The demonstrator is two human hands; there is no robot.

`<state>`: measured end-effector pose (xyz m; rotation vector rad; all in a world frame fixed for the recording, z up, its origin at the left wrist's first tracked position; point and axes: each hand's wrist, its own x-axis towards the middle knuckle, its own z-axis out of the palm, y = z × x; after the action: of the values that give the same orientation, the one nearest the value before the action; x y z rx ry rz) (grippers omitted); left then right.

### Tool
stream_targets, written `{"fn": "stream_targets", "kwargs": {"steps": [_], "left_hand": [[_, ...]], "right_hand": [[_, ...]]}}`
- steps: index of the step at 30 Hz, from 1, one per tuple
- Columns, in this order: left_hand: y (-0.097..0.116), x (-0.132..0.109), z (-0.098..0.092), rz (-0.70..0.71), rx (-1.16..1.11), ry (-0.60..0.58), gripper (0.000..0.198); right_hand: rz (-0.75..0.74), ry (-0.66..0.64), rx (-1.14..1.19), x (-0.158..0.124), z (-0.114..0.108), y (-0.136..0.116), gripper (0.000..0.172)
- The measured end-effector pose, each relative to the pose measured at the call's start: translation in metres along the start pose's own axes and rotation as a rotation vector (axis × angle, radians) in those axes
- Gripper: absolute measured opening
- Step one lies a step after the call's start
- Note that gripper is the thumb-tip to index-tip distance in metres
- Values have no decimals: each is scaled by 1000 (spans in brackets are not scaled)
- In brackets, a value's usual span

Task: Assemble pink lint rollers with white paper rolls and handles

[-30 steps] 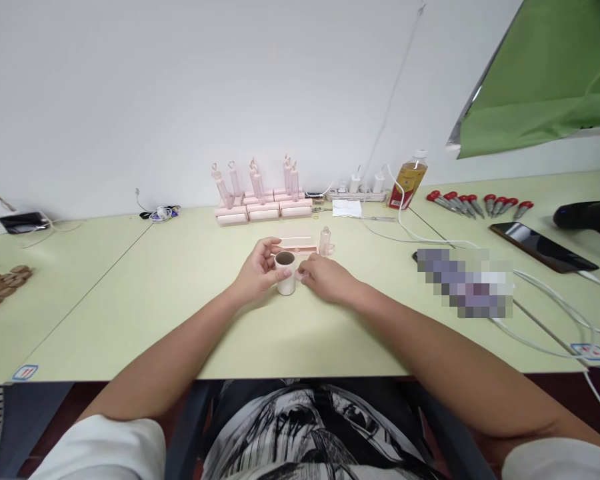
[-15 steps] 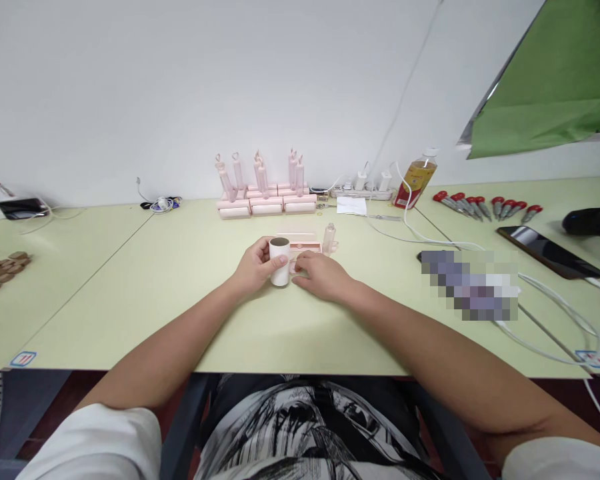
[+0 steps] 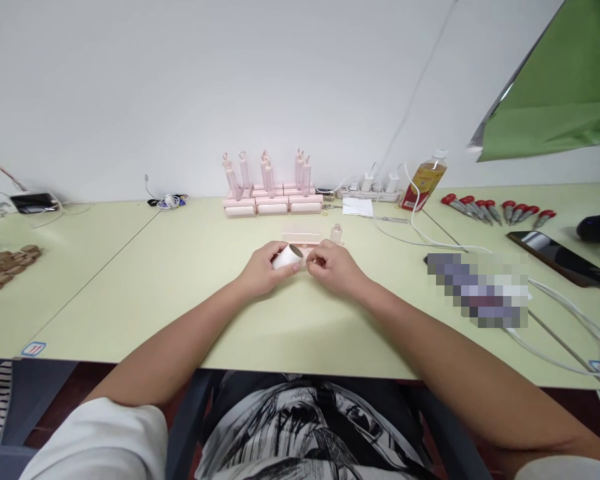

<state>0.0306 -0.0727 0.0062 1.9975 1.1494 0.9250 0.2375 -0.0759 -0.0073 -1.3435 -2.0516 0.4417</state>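
Observation:
My left hand point(image 3: 260, 270) is wrapped round a white adhesive paper roll point(image 3: 286, 257) with a hollow brown core. The roll is tilted, its open end facing up and to the right. Close to that end, the fingers of my right hand point(image 3: 333, 265) are pinched together; what they hold, if anything, is hidden. Just behind the hands lies an open pink case point(image 3: 307, 246), partly covered by them. Beside it stands a clear pinkish tube point(image 3: 335, 233), and a clear cover point(image 3: 301, 236) lies farther back.
Several pink cases point(image 3: 273, 208) with clear upright handles stand by the wall. To their right are a power strip point(image 3: 370, 195), a drink bottle point(image 3: 424, 181) and red-tipped tools point(image 3: 473, 208). A phone point(image 3: 565, 260) and white cables lie at right, brown pieces point(image 3: 10, 265) at far left.
The roll has gone from upright to tilted in my left hand. My right hand has lifted slightly and its fingers have drawn together. The view has shifted a little.

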Motion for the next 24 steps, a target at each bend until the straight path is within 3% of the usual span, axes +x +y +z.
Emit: {"fn": "stream_targets", "kwargs": {"steps": [3,5,10,16,24], "left_hand": [[-1,2,1,-55,39,-4,43],[-4,3,0,-84,9,-4,44],[-11,7,-2,-140,-127,47,47],[-16,14,-4,-298,-253,203,38],[4,9,1,-550,-714,40,41]], "right_hand": [[19,-41,-56,0,2,2,10],[-8,-64,-74,0,4,3,23],[-226,-214,-135,1,8,-2,44],[-255,-343,-225,-1,12,-10,42],[-155,-269,-149,1,16,-9,10]]}}
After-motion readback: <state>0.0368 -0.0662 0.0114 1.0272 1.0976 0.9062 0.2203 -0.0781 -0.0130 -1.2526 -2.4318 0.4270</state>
